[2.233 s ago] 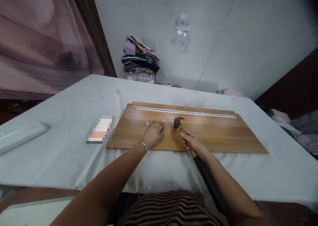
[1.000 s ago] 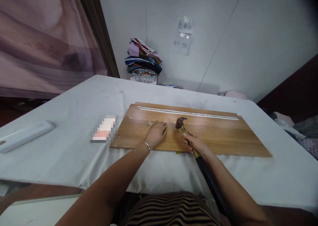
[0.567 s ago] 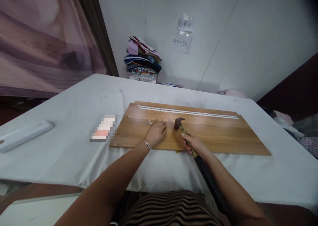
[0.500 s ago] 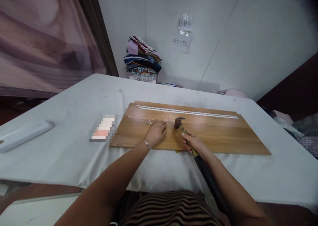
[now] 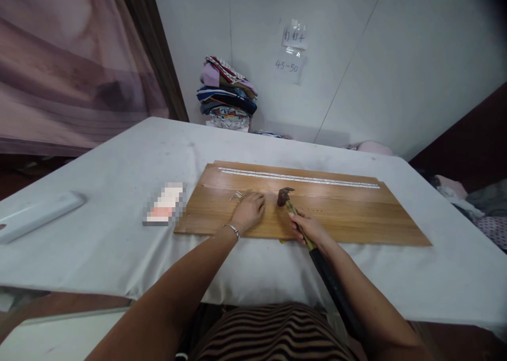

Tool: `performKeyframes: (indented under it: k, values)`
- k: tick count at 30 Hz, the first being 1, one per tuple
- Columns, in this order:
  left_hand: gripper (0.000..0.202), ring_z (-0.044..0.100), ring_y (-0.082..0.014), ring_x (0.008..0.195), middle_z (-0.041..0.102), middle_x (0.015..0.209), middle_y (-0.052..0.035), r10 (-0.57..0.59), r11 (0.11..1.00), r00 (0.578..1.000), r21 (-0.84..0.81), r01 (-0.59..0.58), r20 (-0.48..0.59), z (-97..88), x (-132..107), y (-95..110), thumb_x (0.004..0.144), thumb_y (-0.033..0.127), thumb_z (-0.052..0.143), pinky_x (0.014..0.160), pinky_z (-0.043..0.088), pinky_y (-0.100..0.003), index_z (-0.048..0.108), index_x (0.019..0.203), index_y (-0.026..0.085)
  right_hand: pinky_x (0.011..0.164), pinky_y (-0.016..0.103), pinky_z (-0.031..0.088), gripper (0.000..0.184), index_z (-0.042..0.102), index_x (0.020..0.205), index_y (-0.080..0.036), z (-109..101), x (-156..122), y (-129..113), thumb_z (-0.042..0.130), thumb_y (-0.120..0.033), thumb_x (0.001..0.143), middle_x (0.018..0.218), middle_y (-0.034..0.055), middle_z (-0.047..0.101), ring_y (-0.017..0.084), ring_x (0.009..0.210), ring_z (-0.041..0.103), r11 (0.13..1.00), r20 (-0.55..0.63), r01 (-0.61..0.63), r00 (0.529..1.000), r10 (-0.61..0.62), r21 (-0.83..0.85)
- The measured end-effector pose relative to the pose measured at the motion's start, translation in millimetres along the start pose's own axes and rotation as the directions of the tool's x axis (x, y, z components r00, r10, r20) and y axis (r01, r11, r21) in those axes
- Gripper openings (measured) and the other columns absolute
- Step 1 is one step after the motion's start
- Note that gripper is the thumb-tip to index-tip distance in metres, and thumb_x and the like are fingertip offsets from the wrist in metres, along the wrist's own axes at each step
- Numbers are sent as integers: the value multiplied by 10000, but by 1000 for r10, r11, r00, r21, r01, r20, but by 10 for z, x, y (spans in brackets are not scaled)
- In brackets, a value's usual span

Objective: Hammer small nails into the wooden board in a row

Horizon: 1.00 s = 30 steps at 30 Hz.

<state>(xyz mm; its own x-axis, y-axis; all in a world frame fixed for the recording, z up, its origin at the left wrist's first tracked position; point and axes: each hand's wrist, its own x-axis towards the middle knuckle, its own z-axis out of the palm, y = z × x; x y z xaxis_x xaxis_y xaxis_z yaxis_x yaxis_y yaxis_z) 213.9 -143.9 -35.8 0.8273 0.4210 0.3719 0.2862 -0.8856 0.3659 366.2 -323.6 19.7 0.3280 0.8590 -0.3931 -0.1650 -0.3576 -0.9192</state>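
Observation:
A wooden board [image 5: 356, 221] lies on the table. My left hand [image 5: 249, 211] rests on it, palm down, with the fingers lying loosely on the wood. Several loose nails [image 5: 236, 195] lie just beyond that hand, some of them partly hidden by it. My right hand [image 5: 309, 228] is wrapped round the handle of a claw hammer [image 5: 283, 196]. Its rusty head sits low over the middle of the board, and the long dark grip runs back along my forearm. Whether the head touches the wood I cannot tell. To the right of the head is a short row of small dark dots [image 5: 316, 211].
Two white measuring strips [image 5: 297, 178] run along the board's far side. Left of the board lies a blurred-out flat object [image 5: 164, 205], and farther left a long white plastic piece [image 5: 41, 215]. Folded clothes [image 5: 227, 94] are stacked by the wall. White cloth [image 5: 130, 165] covers the table.

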Motion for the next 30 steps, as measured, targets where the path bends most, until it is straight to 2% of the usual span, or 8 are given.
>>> performKeyframes:
  k: [9, 14, 22, 30]
  values:
    - [239, 648, -264, 1169, 748, 1229, -104, -7, 1000, 1000, 18, 7, 7, 15, 1, -27, 994, 191, 521, 1220, 391, -513, 756, 1038, 198, 314, 218, 241, 428, 532, 955, -250, 0, -33, -122, 739, -548, 729, 588, -130, 481, 58, 342, 367, 1000, -25, -13, 1000, 13, -7]
    - [240, 649, -270, 1169, 748, 1234, -119, -3, 1000, 1000, 9, 3, 1, 29, -1, -36, 987, 188, 530, 1197, 418, -509, 760, 1054, 185, 306, 215, 240, 449, 506, 890, -251, 10, -15, -103, 749, -574, 694, 572, -133, 478, 54, 327, 367, 1000, -24, -16, 1000, 15, -12]
    - [235, 648, -265, 1165, 747, 1224, -114, -2, 1000, 1000, 16, 2, 3, 12, -7, -21, 985, 181, 524, 1188, 432, -496, 755, 1029, 192, 308, 216, 250, 463, 502, 920, -255, 6, 5, -27, 750, -576, 697, 579, -138, 475, 55, 327, 363, 1000, -15, -18, 1000, 18, 2]
    - [228, 654, -261, 1168, 749, 1225, -119, -3, 1000, 1000, 24, 2, 8, 20, 9, -17, 988, 182, 528, 1192, 433, -478, 754, 1020, 180, 295, 206, 252, 490, 483, 871, -258, 4, -15, -121, 761, -597, 654, 574, -135, 482, 54, 334, 369, 1000, -17, -4, 1000, 4, -7]
